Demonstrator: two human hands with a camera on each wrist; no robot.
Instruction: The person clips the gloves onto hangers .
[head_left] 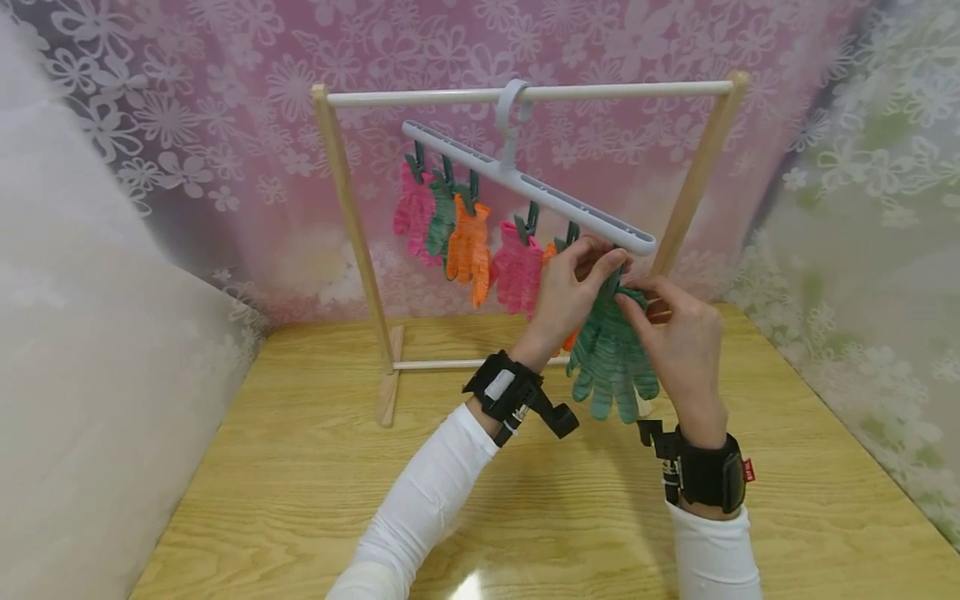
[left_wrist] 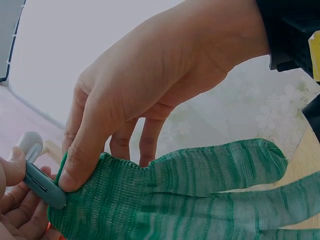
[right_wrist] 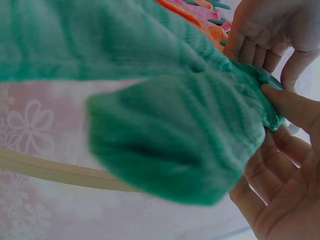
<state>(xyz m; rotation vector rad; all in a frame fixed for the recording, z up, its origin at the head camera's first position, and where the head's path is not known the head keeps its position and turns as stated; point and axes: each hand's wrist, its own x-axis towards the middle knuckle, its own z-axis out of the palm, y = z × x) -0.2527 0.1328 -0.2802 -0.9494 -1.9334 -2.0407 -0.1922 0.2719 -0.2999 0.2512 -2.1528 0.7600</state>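
Note:
A green striped knit glove point(head_left: 611, 362) hangs fingers down under the near right end of the white clip hanger point(head_left: 558, 200). My left hand point(head_left: 567, 287) pinches a dark green clothespin point(left_wrist: 44, 184) at the glove's cuff. My right hand point(head_left: 681, 337) pinches that cuff between thumb and fingers, just beside the clothespin. In the right wrist view, the glove point(right_wrist: 185, 135) fills the middle, with both hands meeting at its cuff. Whether the clothespin's jaws bite the cloth is hard to tell.
Pink gloves point(head_left: 517, 267), an orange glove point(head_left: 470, 250) and another green glove point(head_left: 441, 217) hang from clothespins along the hanger. Partly hidden behind my left hand is a second orange glove point(head_left: 570, 342). The hanger hooks over a wooden rack's white rod point(head_left: 630, 92) above the wooden table point(head_left: 315, 500).

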